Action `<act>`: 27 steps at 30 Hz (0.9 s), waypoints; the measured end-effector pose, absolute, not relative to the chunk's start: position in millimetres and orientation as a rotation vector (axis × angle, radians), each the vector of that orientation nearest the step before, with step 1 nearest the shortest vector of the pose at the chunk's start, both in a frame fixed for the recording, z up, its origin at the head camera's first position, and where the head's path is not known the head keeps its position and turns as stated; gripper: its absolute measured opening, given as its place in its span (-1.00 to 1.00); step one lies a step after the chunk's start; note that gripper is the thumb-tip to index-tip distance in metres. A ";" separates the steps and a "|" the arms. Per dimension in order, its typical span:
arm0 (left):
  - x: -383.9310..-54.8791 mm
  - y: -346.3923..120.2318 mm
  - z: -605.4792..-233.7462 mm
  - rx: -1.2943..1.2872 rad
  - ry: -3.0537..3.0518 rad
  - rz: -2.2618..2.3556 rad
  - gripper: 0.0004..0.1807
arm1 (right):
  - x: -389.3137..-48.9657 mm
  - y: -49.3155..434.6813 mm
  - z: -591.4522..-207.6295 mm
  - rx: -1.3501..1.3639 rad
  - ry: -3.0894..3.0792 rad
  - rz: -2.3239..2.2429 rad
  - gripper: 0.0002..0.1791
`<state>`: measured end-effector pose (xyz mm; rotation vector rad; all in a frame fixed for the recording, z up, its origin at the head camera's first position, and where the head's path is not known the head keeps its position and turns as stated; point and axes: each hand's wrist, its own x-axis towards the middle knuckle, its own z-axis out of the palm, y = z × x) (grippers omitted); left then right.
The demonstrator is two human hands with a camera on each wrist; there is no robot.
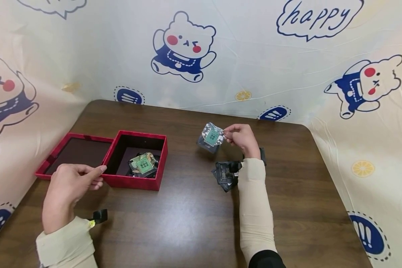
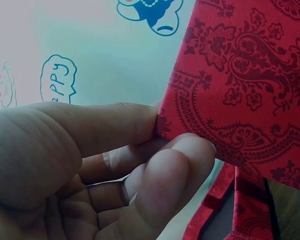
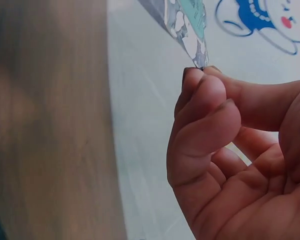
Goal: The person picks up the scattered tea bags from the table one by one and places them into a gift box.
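My right hand (image 1: 243,140) pinches a small flat sachet (image 1: 211,137) by its edge, above the table right of the middle. The sachet has a green label and a patterned, shiny face; in the right wrist view its corner sits between thumb and fingertips. At the left, my left hand (image 1: 72,184) grips the front left corner of an open red box (image 1: 132,181) between thumb and fingers. The left wrist view shows the box's dark floral pattern close up. Inside the box lie several sachets, with a green-labelled one (image 1: 143,163) on top.
A shallow red lid (image 1: 80,152) with a dark inside lies left of the box, against it. Several black sachets (image 1: 225,175) lie in a pile under my right wrist, partly hidden by it. The brown wooden table (image 1: 187,223) meets a printed cloth (image 1: 234,67) at its back and sides.
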<state>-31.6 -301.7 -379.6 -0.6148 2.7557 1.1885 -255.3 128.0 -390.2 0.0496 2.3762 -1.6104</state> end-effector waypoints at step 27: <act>-30.7 -302.5 -379.3 -0.608 2.744 1.217 -0.46 | -239.1 93.5 -362.8 -0.084 2.357 -1.663 -0.92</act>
